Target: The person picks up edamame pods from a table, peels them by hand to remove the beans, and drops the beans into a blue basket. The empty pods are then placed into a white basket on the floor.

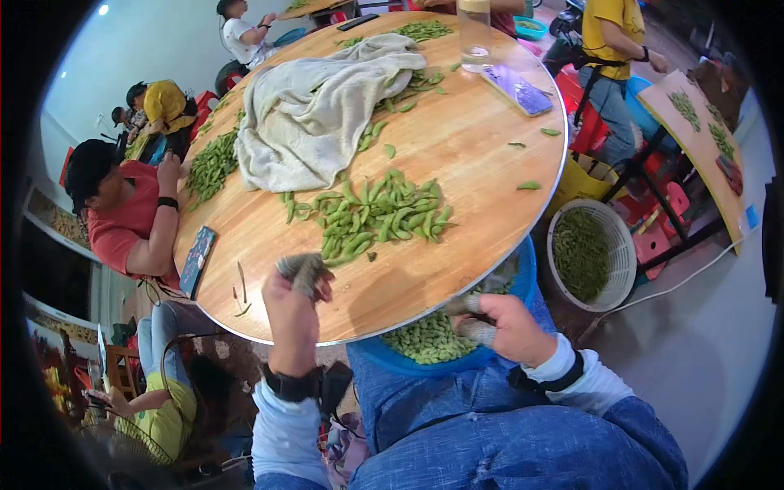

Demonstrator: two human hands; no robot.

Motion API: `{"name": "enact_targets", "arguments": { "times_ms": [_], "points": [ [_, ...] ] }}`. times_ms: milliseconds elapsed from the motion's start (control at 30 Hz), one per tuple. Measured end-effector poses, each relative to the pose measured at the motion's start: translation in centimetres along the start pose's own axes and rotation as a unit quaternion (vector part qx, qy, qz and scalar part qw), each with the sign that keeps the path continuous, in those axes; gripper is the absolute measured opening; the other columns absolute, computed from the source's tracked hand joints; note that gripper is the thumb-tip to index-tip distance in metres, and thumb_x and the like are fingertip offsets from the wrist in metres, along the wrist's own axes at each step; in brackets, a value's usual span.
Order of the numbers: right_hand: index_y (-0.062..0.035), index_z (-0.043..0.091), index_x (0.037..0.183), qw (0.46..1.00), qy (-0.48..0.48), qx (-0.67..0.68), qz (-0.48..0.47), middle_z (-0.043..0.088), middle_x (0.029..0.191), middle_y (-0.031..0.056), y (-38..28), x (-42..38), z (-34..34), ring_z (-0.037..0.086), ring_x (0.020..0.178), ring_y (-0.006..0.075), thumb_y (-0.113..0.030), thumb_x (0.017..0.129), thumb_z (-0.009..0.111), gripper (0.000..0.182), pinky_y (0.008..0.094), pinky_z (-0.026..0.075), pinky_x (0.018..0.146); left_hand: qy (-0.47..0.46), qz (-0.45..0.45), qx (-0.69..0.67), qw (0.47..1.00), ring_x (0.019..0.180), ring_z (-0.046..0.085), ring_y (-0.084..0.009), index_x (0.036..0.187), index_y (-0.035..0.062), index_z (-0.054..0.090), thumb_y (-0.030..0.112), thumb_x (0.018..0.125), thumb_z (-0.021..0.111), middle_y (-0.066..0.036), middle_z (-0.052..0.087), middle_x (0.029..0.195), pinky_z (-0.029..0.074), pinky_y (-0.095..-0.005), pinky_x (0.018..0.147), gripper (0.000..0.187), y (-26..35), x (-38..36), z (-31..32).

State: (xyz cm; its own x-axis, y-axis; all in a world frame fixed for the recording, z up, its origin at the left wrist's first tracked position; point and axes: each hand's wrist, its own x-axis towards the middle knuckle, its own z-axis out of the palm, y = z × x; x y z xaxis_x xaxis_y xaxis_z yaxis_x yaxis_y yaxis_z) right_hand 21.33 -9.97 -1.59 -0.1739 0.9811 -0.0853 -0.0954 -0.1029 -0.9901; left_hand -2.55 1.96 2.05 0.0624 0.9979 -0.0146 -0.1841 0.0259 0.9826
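My left hand (296,309) is over the near edge of the round table, its fingers curled and grey covers on the fingertips. Whatever it may hold is hidden. Just beyond it lies a loose pile of green edamame pods (380,214). Over the rim of a blue basin (529,282) is my right hand (513,327), also with grey finger covers. Its thumb and finger are bent close together, and I cannot make out anything between them. Shelled green beans (433,336) fill the basin, which sits on my lap partly under the tabletop.
A pale towel (318,106) covers part of the round wooden table (490,155). Near its far right are a clear bottle (475,37) and a phone (518,88). A white basket (625,253) of green pods stands on the floor at right. A person in red (131,212) sits at left.
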Motion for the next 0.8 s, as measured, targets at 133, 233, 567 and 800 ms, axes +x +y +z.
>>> {"name": "enact_targets", "arguments": {
  "times_ms": [133,233,567,800],
  "points": [
    [0.0025,0.051,0.109,0.994,-0.019,0.104,-0.011,0.058,0.096,0.0055,-0.3,1.2,1.5,0.052,0.086,0.0092,-0.001,0.081,0.054,0.029,0.0228,0.042,0.075,-0.044,-0.082,-0.065,0.993,0.057,0.056,-0.0165,0.089,-0.0006,0.055,0.008,0.079,0.057,-0.010,0.058,0.071,0.044,-0.0242,0.045,0.014,-1.6,-4.3,2.9],
    [0.0026,0.052,0.107,0.995,-0.024,0.092,-0.036,0.058,0.094,0.0045,-0.8,1.6,1.9,0.051,0.085,0.0081,-0.001,0.081,0.054,0.027,0.0230,0.042,0.075,-0.087,-0.132,-0.050,0.986,0.058,0.056,-0.0152,0.091,-0.0005,0.055,0.009,0.079,0.057,-0.009,0.059,0.072,0.045,-0.0241,0.046,0.015,-2.6,-6.2,3.9],
    [0.0025,0.055,0.098,0.989,-0.011,0.145,0.003,0.058,0.089,0.0018,-1.1,1.1,1.7,0.051,0.081,0.0063,-0.004,0.083,0.052,0.017,0.0219,0.042,0.073,-0.240,-0.155,0.083,0.955,0.053,0.046,-0.0074,0.090,0.0023,0.055,0.022,0.086,0.051,-0.001,0.053,0.065,0.035,-0.0196,0.047,0.020,-3.0,-7.5,4.3],
    [0.0027,0.055,0.097,0.990,-0.039,0.128,0.040,0.058,0.089,0.0015,-1.7,0.5,1.1,0.050,0.082,0.0064,-0.005,0.084,0.051,0.015,0.0225,0.042,0.075,-0.223,-0.159,0.000,0.962,0.050,0.039,-0.0061,0.087,0.0022,0.055,0.025,0.087,0.049,0.000,0.050,0.063,0.029,-0.0197,0.047,0.024,-3.6,-8.7,5.5]
  ]
}}
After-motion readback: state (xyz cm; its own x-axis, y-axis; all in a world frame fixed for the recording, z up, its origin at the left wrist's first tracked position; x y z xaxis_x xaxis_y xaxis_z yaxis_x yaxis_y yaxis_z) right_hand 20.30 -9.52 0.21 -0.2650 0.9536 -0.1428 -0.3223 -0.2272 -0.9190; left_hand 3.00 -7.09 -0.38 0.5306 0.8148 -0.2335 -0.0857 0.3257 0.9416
